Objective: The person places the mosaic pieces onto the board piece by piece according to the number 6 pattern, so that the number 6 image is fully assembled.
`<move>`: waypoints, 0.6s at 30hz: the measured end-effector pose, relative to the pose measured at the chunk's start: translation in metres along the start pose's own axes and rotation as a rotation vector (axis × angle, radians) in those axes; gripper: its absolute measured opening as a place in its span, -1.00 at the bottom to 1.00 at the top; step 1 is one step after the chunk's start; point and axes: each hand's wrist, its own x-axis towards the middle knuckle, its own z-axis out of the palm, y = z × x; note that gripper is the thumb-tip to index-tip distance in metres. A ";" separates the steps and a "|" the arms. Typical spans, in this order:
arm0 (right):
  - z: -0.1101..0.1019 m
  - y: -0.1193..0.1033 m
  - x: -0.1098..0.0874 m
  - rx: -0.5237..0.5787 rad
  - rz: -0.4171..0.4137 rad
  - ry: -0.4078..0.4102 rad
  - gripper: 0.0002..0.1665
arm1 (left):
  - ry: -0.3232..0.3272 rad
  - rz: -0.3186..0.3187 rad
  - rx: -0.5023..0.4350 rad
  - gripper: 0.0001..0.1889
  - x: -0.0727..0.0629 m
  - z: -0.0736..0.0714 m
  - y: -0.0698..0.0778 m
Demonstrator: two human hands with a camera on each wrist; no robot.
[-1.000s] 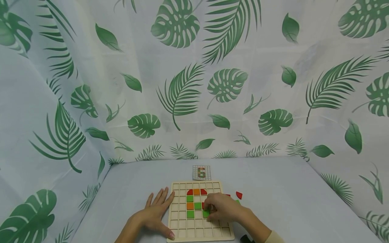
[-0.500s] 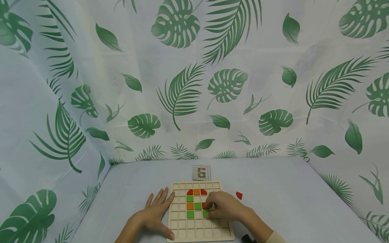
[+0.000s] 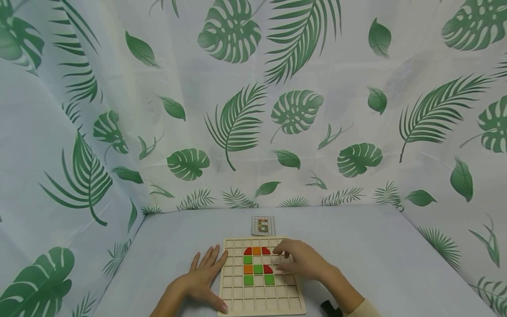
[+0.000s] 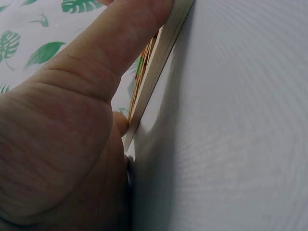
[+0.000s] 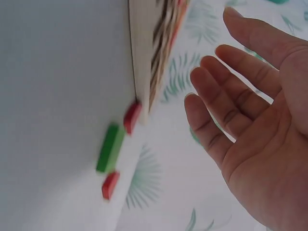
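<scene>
A pale wooden grid board (image 3: 233, 293) lies on the table. Set in its cells are a red rounded tile (image 3: 247, 251), an orange square tile (image 3: 257, 251), a green square tile (image 3: 247, 259) and several more. Spread fingers of my left hand (image 3: 200, 279) rest along the board's left edge, the thumb at its near corner. My right hand (image 3: 305, 260) hovers over the board's right side, thumb and fingers apart and nothing between them. Just left of its fingertips sits a red rounded tile (image 3: 268, 269), with a green tile (image 3: 269, 279) below it.
A printed card (image 3: 263, 226) with a coloured grid pattern lies behind the board. In the right wrist view, a loose green piece (image 5: 110, 148) sits between two red pieces near the board's edge. A black object (image 3: 330, 309) shows beside the right forearm.
My right hand has let go of the red rounded tile, which stays in its cell, and has lifted away to the right with its fingers parting. My left hand has not moved.
</scene>
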 end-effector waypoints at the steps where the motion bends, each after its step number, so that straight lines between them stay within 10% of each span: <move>1: -0.003 0.002 -0.002 -0.005 0.004 0.014 -0.61 | 0.000 0.000 -0.001 0.55 0.000 0.000 0.000; 18: -0.030 0.027 -0.017 0.018 0.057 0.105 -0.64 | -0.008 -0.015 -0.012 0.54 0.000 -0.002 0.003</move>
